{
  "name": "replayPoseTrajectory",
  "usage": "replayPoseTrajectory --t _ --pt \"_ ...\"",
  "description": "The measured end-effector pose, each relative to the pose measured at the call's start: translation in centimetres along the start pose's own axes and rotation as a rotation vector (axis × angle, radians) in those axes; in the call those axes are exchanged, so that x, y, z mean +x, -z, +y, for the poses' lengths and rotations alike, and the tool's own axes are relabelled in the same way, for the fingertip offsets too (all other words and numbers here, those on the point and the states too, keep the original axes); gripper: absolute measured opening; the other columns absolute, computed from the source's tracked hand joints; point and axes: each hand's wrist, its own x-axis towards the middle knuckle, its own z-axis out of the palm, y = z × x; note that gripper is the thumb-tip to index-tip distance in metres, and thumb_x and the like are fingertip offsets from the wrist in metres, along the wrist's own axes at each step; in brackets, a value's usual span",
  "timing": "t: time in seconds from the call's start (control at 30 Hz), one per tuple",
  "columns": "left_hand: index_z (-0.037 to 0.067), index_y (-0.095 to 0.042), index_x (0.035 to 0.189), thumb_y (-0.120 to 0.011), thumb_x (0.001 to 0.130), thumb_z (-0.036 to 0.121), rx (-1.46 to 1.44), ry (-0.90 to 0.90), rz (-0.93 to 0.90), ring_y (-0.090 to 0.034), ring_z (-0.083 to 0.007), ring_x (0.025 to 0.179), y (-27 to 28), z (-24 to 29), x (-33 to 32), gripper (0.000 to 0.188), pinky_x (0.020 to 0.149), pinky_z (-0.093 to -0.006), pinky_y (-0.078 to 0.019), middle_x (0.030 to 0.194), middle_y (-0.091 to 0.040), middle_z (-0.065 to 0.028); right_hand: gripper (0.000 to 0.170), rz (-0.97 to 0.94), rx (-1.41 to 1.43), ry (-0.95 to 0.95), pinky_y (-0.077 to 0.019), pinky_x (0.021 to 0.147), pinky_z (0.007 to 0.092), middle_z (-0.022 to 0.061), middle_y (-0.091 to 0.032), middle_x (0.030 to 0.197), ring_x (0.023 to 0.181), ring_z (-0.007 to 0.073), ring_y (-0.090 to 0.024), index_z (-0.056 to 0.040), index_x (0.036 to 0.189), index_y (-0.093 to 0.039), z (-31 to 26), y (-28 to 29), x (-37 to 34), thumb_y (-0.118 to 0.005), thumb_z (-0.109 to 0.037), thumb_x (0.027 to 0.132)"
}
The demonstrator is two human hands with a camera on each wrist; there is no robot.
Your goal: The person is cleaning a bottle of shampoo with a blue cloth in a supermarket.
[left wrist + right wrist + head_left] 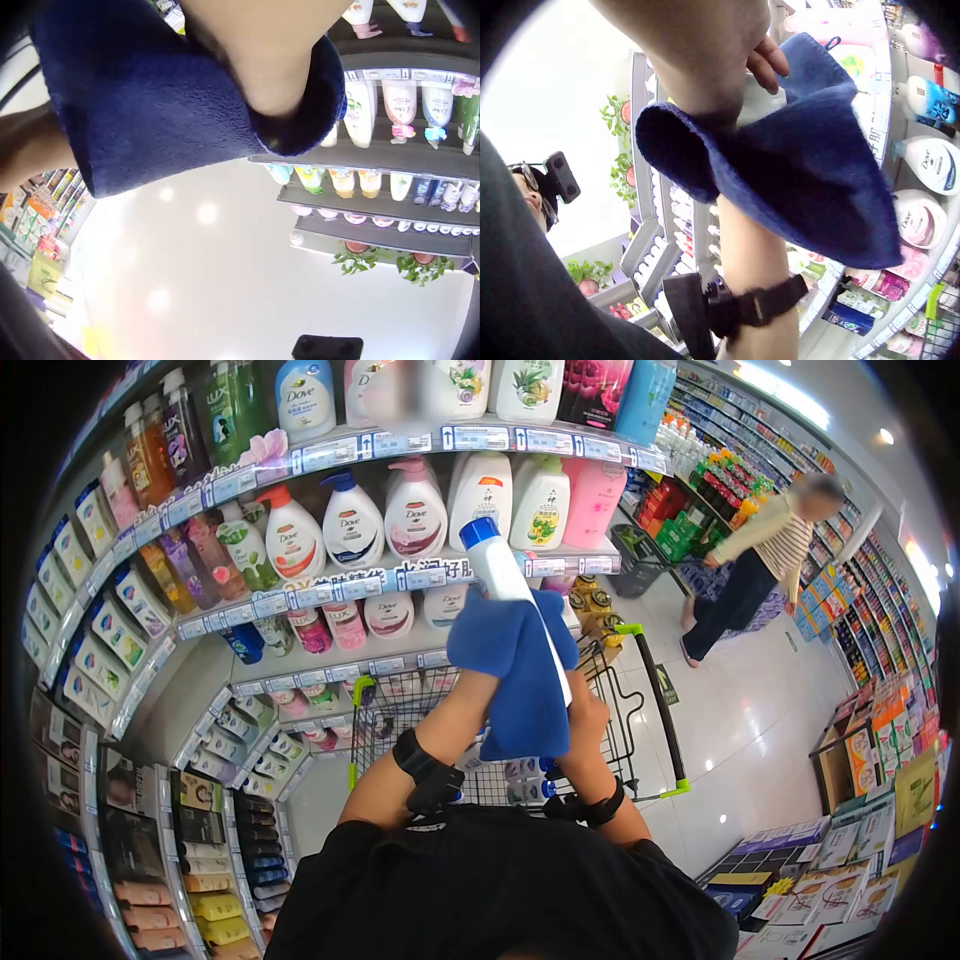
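Note:
In the head view a white bottle (505,572) with a blue cap stands tilted in front of the shelves. A blue cloth (530,700) lies round its middle and hangs down. My left hand (472,692) grips the cloth against the bottle's side; its fingers are hidden in the folds. Lower down, my right hand (588,722) holds the bottle near its bottom end. From the right wrist view, the right fingers (767,64) curl at the pale bottle (763,101) beside the cloth (810,172). The left wrist view shows the cloth (165,105) wrapped round the left hand.
A shopping cart (655,700) with green corners stands below my arms, with bottles (528,790) in it. Shelves of pump bottles (352,525) rise ahead and to the left. A person (765,550) with a dark basket (640,558) walks in the aisle. Boxes (810,890) fill the lower right.

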Motion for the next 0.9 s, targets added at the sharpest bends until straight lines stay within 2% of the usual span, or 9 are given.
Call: replayPoseTrajectory --t 0.03,0.1,0.17,0.23,0.27,0.37,0.53,0.67,0.9 --pt "0.006 -0.048 0.112 -0.054 0.086 0.037 -0.061 0.090 0.024 -0.060 -0.0156 0.081 0.6 -0.7 1.0 0.041 0.073 -0.0299 -0.0513 0.095 -0.058 -0.0071 0.027 -0.007 -0.035 0.035 -0.0443 0.050 0.0310 0.0117 -0.057 0.064 0.056 0.0282 -0.059 -0.0042 0.087 -0.054 -0.1 -0.1 -0.3 -0.068 -0.018 0.067" --pt "0.005 -0.049 0.112 -0.052 0.087 0.040 -0.275 0.141 0.015 -0.060 -0.0164 0.084 1.5 -0.8 2.2 0.043 0.076 -0.0302 -0.0508 0.097 -0.058 -0.0079 0.029 -0.017 -0.101 0.114 -0.0439 0.048 0.0319 0.0110 -0.056 0.063 0.054 0.0282 -0.058 -0.0044 0.086 -0.055 -0.4 -0.5 -0.5 -0.069 -0.021 0.066" --pt "0.005 -0.049 0.112 -0.052 0.087 0.040 -0.323 0.087 0.019 -0.060 -0.0165 0.084 2.5 0.6 2.5 0.043 0.076 -0.0302 -0.0509 0.097 -0.058 -0.0080 0.037 -0.011 -0.131 0.163 -0.0435 0.048 0.0326 0.0089 -0.052 0.059 0.053 0.0265 -0.056 -0.0024 0.086 -0.053 -0.7 -1.0 -0.7 -0.071 -0.023 0.061" --pt "0.005 -0.049 0.112 -0.052 0.087 0.039 -0.301 0.019 0.009 -0.060 -0.0166 0.084 2.9 2.0 2.1 0.043 0.076 -0.0302 -0.0509 0.097 -0.058 -0.0081 0.038 -0.029 -0.128 0.160 -0.0435 0.048 0.0325 0.0082 -0.051 0.058 0.052 0.0255 -0.056 -0.0021 0.086 -0.053 -1.4 -0.8 -0.9 -0.071 -0.024 0.061" --pt "0.005 -0.049 0.112 -0.052 0.087 0.039 -0.268 -0.013 -0.005 -0.060 -0.0166 0.084 2.9 2.3 1.7 0.043 0.076 -0.0302 -0.0510 0.097 -0.058 -0.0082 0.042 -0.013 -0.140 0.215 -0.0426 0.047 0.0315 0.0078 -0.049 0.057 0.050 0.0241 -0.054 -0.0003 0.085 -0.053 -1.0 -1.1 -0.9 -0.073 -0.029 0.061" --pt "0.005 -0.049 0.112 -0.052 0.087 0.039 -0.130 -0.125 -0.061 -0.060 -0.0167 0.084 2.8 2.8 -1.2 0.043 0.075 -0.0302 -0.0511 0.097 -0.058 -0.0084 0.036 0.008 -0.171 0.243 -0.0428 0.046 0.0312 0.0094 -0.053 0.058 0.050 0.0257 -0.056 -0.0014 0.087 -0.056 -2.2 -0.5 -0.8 -0.071 -0.024 0.065" --pt "0.004 -0.050 0.112 -0.052 0.087 0.039 0.019 -0.209 -0.198 -0.060 -0.0169 0.084 1.9 2.5 -4.4 0.043 0.075 -0.0302 -0.0512 0.098 -0.059 -0.0087 0.043 0.086 -0.310 0.319 -0.0408 0.046 0.0335 0.0120 -0.053 0.064 0.053 0.0270 -0.054 0.0046 0.095 -0.054 -3.3 -0.5 -0.1 -0.067 -0.018 0.060" --pt "0.004 -0.050 0.112 -0.052 0.087 0.038 -0.021 -0.137 -0.241 -0.060 -0.0170 0.084 3.0 2.4 -4.6 0.043 0.075 -0.0302 -0.0513 0.098 -0.059 -0.0089 0.040 0.020 -0.302 0.268 -0.0421 0.048 0.0333 0.0130 -0.055 0.067 0.055 0.0280 -0.056 0.0039 0.096 -0.054 -2.6 -1.1 -0.8 -0.066 -0.016 0.063" --pt "0.004 -0.050 0.112 -0.052 0.087 0.038 -0.171 0.054 -0.260 -0.060 -0.0172 0.084 5.6 2.2 -2.9 0.043 0.075 -0.0302 -0.0515 0.098 -0.059 -0.0093 0.047 0.026 -0.241 0.300 -0.0427 0.047 0.0323 0.0121 -0.055 0.065 0.053 0.0261 -0.055 0.0048 0.095 -0.054 -3.2 -2.0 -1.6 -0.073 -0.023 0.063"
